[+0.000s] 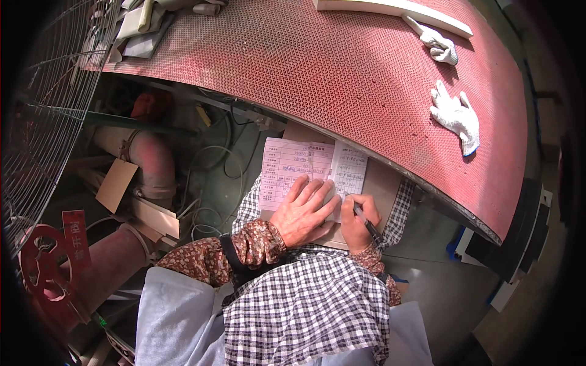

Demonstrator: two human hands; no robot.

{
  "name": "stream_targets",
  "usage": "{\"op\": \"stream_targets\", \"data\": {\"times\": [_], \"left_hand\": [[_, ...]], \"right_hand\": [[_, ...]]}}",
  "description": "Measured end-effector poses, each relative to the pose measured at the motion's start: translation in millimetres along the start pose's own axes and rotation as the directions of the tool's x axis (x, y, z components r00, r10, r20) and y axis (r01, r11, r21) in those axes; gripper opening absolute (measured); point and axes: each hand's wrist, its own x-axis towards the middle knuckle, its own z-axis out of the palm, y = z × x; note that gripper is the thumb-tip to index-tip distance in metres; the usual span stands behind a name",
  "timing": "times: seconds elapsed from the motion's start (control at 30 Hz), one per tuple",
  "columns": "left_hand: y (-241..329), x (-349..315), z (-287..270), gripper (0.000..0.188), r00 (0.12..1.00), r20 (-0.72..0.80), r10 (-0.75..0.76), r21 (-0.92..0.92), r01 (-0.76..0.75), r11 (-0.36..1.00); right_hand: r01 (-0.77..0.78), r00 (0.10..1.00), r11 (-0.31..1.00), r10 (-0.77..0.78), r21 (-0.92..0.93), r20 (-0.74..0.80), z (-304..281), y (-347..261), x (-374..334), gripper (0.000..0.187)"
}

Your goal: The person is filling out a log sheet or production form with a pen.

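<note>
A pink printed form (pixel 297 160) with handwriting lies on a brown board (pixel 386 183) over my lap. Next to it on the right is a white sheet (pixel 350 171) covered in handwritten lines. My left hand (pixel 308 208) rests flat, fingers spread, across the lower part of the pink form and the edge of the white sheet. In my right hand (pixel 359 227) a dark pen (pixel 368 226) is gripped, its tip end at the lower part of the white sheet. The exact tip is hard to make out.
A red perforated-mat table (pixel 293 61) curves ahead, holding two white work gloves (pixel 458 119), a pale bar (pixel 397 9) and folded grey cloth (pixel 143 30). At left are a wire fan guard (pixel 55 104), a red valve wheel (pixel 46 262), pipes (pixel 152 161) and loose cables (pixel 210 213).
</note>
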Motion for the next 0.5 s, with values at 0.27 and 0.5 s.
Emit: {"op": "stream_targets", "data": {"times": [0.27, 0.5], "left_hand": [[-0.8, 0.3, -1.2, 0.072, 1.000, -0.002, 0.012, -0.012, -0.012, 1.000], [-0.5, 0.7, -3.5, 0.072, 1.000, 0.007, 0.016, -0.023, -0.015, 1.000]], "right_hand": [[-0.013, 1.000, 1.000, 0.013, -0.001, 0.004, -0.8, 2.8, -1.4, 0.014], [-0.010, 1.000, 1.000, 0.010, -0.014, 0.004, -1.3, -0.3, 0.0, 0.014]]}}
